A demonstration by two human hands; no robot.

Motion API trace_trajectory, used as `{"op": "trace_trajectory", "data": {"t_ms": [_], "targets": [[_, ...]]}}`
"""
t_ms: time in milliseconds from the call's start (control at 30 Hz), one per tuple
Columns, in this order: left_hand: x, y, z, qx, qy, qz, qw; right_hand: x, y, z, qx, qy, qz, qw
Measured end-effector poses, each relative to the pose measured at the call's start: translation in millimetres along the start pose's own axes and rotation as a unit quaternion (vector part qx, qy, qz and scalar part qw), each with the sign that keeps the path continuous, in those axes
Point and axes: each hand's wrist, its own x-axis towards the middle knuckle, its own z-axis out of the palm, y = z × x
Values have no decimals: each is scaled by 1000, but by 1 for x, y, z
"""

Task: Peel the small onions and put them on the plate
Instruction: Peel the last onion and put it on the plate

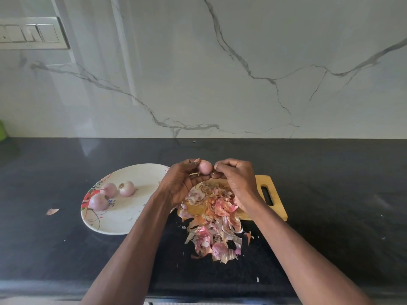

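Fingers of the left hand [179, 182] curl around a small, smooth, pinkish onion [205, 167], cupping it from below and the side, while the right hand [236, 180] pinches at its right edge with bent fingertips. Both hands meet above the wooden cutting board [276, 202], which carries papery pink-orange peels [211, 221]. Left of the board, three round peeled onions [110, 193] lie on a glossy white floral plate [130, 219].

Home kitchen. Black stone counter [330, 172] under the fingers [222, 167], grey-veined marble backsplash [220, 73] beyond them. Wooden cutting board [275, 194] with onion skins [211, 216] just below the fingers; patterned plate [132, 216] to their left; wall switch panel [30, 33] far upper left.
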Motion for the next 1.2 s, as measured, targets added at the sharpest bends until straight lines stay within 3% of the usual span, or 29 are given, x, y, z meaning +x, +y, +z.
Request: {"op": "trace_trajectory", "data": {"t_ms": [400, 667, 800, 1000, 1200], "targets": [[-2, 2, -1, -20, -45, 1, 999, 3, 8, 3, -152, 17, -151, 977], [-1, 0, 0, 14, -44, -2, 999, 0, 11, 11, -246, 39, -182, 951], [-4, 1, 3, 2, -45, -14, 999, 5, 12, 7, -218, 58, -141, 964], [1, 1, 0, -17, 16, 6, 1000, 4, 12, 1, -213, 39, -224, 950], [-1, -1, 3, 14, 15, 6, 1000, 0, 13, 7, -195, 25, -229, 953]]}}
